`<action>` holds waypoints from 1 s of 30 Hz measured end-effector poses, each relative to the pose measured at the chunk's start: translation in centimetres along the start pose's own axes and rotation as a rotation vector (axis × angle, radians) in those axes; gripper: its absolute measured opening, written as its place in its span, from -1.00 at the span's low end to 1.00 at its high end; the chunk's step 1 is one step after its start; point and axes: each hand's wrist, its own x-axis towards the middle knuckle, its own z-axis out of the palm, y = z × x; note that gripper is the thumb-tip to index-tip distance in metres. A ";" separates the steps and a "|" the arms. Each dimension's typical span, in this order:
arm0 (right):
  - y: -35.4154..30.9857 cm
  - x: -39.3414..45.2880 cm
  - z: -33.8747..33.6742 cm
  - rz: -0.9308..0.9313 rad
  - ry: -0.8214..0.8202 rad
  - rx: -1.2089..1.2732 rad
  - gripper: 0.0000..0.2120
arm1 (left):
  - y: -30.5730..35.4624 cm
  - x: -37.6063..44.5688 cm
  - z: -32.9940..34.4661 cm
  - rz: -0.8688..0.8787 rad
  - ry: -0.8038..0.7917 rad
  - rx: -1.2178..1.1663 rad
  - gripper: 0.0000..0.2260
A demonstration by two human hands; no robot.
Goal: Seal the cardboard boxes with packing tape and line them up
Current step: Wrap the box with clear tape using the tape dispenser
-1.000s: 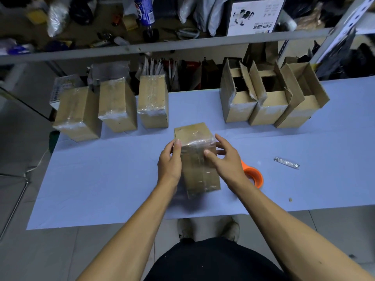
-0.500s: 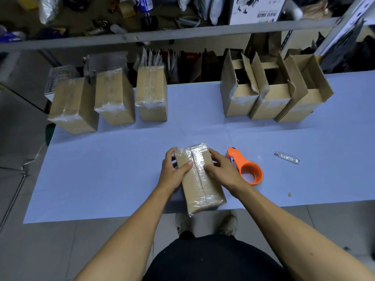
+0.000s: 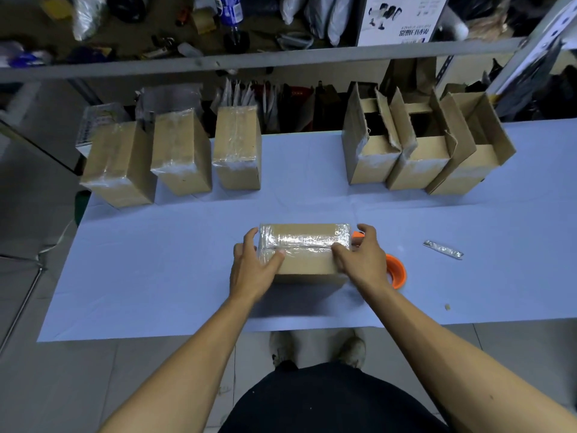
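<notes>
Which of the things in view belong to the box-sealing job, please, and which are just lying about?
For the job:
- taped box, gripped by left hand and right hand
- three sealed boxes lined up far left
- three open boxes far right
- orange tape dispenser

Lying about:
- silver strip on the table
- shelf clutter, bottle included

The scene is looking dim, with a cool bluish cast lying over the desk (image 3: 156, 276). Light seems to be falling from overhead, throwing a soft shadow just below the taped box (image 3: 304, 254) toward the near edge. Glare is glinting off the clear tape along its top and on the sealed boxes (image 3: 182, 154) behind. The shelf rail (image 3: 249, 59) is bowing from wide-angle distortion, and the frame's corners are smearing slightly. The shelves above are sinking into murky darkness.
</notes>
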 end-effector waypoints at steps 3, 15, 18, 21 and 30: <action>0.0 0.4 -0.2 -0.027 -0.119 0.102 -0.44 | -0.4 0.5 -1.0 0.177 -0.092 0.030 -0.25; 0.2 0.6 0.5 0.043 -0.052 0.081 -0.38 | 2.1 -0.3 -0.6 0.202 -0.299 0.476 -0.23; 0.1 0.4 0.7 0.008 -0.162 0.140 -0.34 | 3.0 -0.3 0.2 0.375 -0.282 0.516 -0.09; 0.8 0.5 0.0 -0.045 -0.121 0.061 -0.59 | 3.1 -0.1 1.1 0.717 -0.360 0.773 -0.31; 5.7 1.2 -1.7 0.000 -0.140 -0.525 -0.46 | 1.4 -0.1 2.5 0.640 -0.355 0.798 -0.33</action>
